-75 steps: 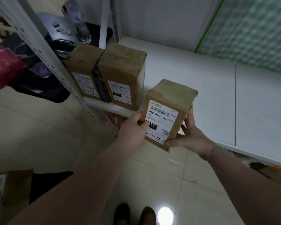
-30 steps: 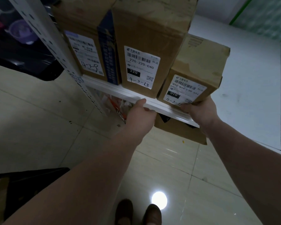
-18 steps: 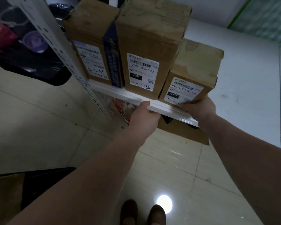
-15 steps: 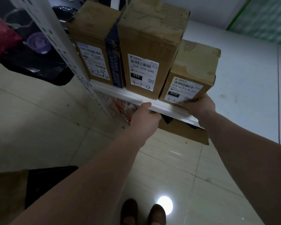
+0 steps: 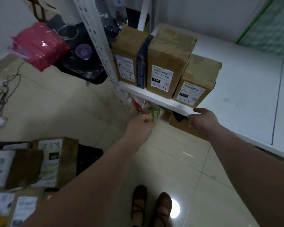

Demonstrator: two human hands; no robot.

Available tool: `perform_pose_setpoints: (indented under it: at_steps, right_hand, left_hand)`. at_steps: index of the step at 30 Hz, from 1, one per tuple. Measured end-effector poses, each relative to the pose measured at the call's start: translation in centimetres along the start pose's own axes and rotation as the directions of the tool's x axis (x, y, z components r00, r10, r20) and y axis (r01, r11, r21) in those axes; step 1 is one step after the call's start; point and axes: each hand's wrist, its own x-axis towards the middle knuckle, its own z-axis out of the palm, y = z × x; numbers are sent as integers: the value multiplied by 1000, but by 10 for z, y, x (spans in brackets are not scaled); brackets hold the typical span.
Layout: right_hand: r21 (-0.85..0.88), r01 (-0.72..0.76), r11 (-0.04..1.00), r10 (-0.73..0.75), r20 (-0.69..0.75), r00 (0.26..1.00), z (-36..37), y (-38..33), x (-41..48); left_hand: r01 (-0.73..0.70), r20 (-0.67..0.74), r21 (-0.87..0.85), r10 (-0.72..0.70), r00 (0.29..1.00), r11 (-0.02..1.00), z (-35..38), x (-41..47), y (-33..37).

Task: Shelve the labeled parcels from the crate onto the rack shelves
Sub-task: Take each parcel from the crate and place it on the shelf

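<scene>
Shelved: three labeled parcels [image 5: 166, 66], upright side by side at the front edge of the rack shelf [image 5: 252, 89]. Left to shelve: more parcels [image 5: 52, 163] in the crate [image 5: 88, 158]. Left grip [image 5: 141, 123] loose, empty, blurred; right grip [image 5: 202, 120] relaxed, empty, at the shelf edge.

A pink plastic bag [image 5: 39, 45] lies at the near edge of a black table [image 5: 82, 71], with a purple cup [image 5: 83, 51] just beside it and a clear bottle [image 5: 121, 15] farther back. Tangled cables [image 5: 2, 95] trail over beige floor tiles [image 5: 64, 108] at far left. A green patterned panel [image 5: 269, 27] fills the top right corner
</scene>
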Motion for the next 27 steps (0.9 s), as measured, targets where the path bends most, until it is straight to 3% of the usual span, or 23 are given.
perform_pose_setpoints:
  at_steps: [3, 7, 11, 16, 22, 27]
  right_hand:
    - [121, -31, 992, 16, 123, 992, 11, -6, -51]
    - [154, -3, 988, -36, 252, 967, 34, -4, -114]
    - [130, -1, 992, -39, 311, 950, 59, 12, -183]
    - [36, 49, 998, -58, 356, 933, 97, 43, -261]
    - [-133, 289, 948, -236, 317, 919, 173, 65, -340]
    - [-237, 306, 922, -240, 269, 933, 252, 91, -417]
  left_hand:
    - [-33, -38, -1, 33, 999, 999, -25, -34, 4]
    - [-44, -63, -2, 44, 997, 999, -51, -79, -8]
    - [-6, -126, 130, 22, 992, 991, -71, -132, -34]
    - [40, -147, 199, -11, 989, 979, -112, -188, -85]
    - [88, -232, 53, -74, 970, 995, -207, -253, -164]
    - [131, -342, -43, -138, 929, 990, -311, -307, -247]
